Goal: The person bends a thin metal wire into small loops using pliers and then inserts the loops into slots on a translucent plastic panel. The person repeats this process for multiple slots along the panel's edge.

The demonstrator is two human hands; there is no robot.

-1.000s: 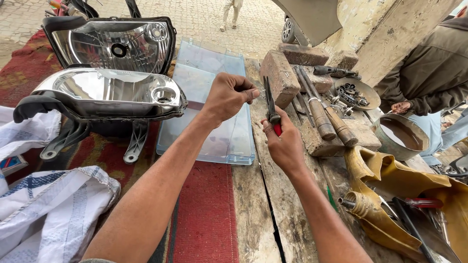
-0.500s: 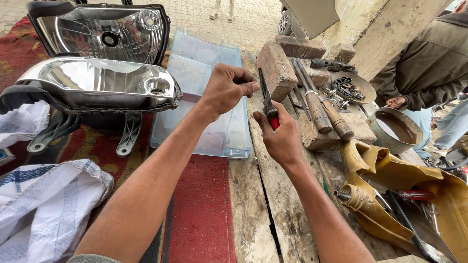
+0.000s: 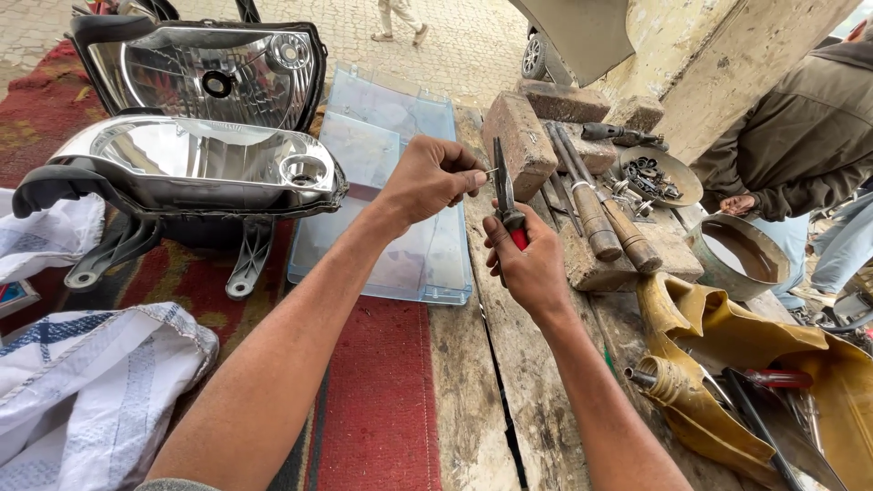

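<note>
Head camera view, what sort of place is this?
Probably an open-air roadside vehicle repair stall. Headlight reflector housings sit by a worn wooden bench, a metal dish of small parts stands beyond wooden-handled tools, and the right hand holds red-handled pliers.

— What sort of place is this?
— A roadside vehicle repair stall: headlight reflectors (image 3: pixel 205 168) upper left, chisels (image 3: pixel 605 214) and a bowl of nuts (image 3: pixel 657 175) on a rough wooden bench (image 3: pixel 509 400).
</note>
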